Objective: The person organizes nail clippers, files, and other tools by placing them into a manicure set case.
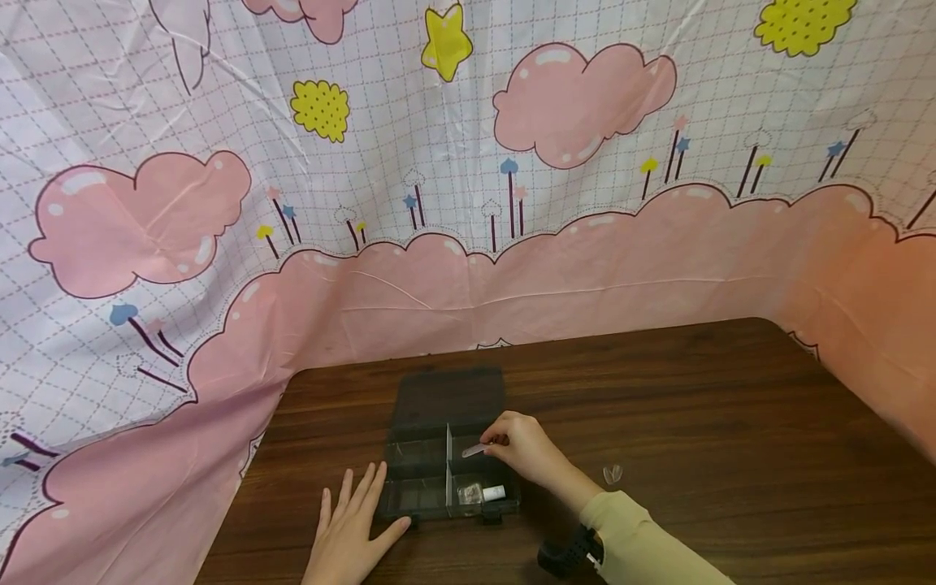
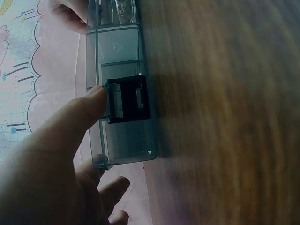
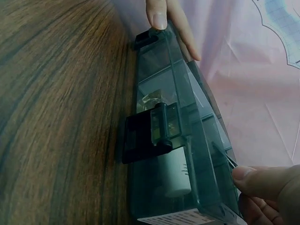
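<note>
Delicately pinched, the small pale strip (image 1: 474,449) sits between thumb and fingertips of the right hand (image 1: 530,447), whose grip is closed down to the strip's own thickness. That hand comes in from the strip's 3 o'clock, so the held end lies there and the free end points toward 8 o'clock. The strip is over the back right compartment of the dark translucent box (image 1: 415,493); whether it touches the floor of that compartment, I cannot tell.

Being so thin, it looks light and fairly stiff, likely smooth enough to slide from a loose pinch and perhaps apt to snap if bent. Taking it by one end, across its flat faces, with only mild pressure, seems the sound hold.

At 6 o'clock from the strip, in the front right compartment, a small clear bottle (image 1: 470,493) lies on its side, its white cap (image 1: 494,492) toward 3 o'clock. A pale divider (image 1: 449,455) runs from 12 to 6 between the compartments. The lid (image 1: 449,398) lies open at 12 o'clock.

The left hand (image 1: 351,528), at the box's 8 o'clock, is spread and grasps nothing; its thumb rests beside a black latch (image 2: 127,98) and its fingers reach the box's left edge.

Farther out on the counter (image 1: 695,406), a clear wing-shaped piece (image 1: 613,474) lies at the box's 3 o'clock. A black strap (image 1: 559,558) shows at 4 o'clock, by the right sleeve (image 1: 643,536).
</note>
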The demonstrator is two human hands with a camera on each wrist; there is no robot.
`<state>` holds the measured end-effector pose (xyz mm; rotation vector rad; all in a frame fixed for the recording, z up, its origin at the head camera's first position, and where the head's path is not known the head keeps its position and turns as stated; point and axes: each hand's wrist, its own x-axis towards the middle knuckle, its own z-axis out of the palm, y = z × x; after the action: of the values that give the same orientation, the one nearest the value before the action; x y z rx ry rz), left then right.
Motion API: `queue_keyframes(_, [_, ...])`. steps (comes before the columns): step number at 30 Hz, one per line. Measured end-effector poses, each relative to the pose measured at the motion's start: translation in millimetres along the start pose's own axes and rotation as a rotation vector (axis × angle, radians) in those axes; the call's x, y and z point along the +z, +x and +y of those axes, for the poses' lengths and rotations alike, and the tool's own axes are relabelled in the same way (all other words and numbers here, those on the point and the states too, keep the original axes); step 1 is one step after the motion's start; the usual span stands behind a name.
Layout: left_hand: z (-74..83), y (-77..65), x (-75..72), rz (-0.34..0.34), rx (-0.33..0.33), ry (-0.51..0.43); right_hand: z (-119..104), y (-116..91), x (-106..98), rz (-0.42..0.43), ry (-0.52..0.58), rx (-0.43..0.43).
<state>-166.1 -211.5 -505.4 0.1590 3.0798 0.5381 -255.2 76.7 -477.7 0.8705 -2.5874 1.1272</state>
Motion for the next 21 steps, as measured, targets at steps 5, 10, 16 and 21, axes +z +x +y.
queue_keyframes(5, [-0.1, -0.1, 0.7, 0.009, 0.007, -0.001, -2.0, 2.1, 1.1, -0.019, -0.045, -0.008])
queue_keyframes(10, [-0.6, 0.2, 1.0, 0.017, 0.01, -0.001, -4.5, 5.7, 0.2, -0.056, -0.087, -0.025])
queue_keyframes(16, [-1.2, 0.6, 1.3, 0.015, 0.017, 0.003, -6.7, 11.7, 0.2, -0.12, -0.162, -0.003])
queue_keyframes(21, [-1.7, 1.9, 1.9, 0.007, 0.015, -0.006, -10.1, 13.8, -1.0, -0.15, -0.197, 0.022])
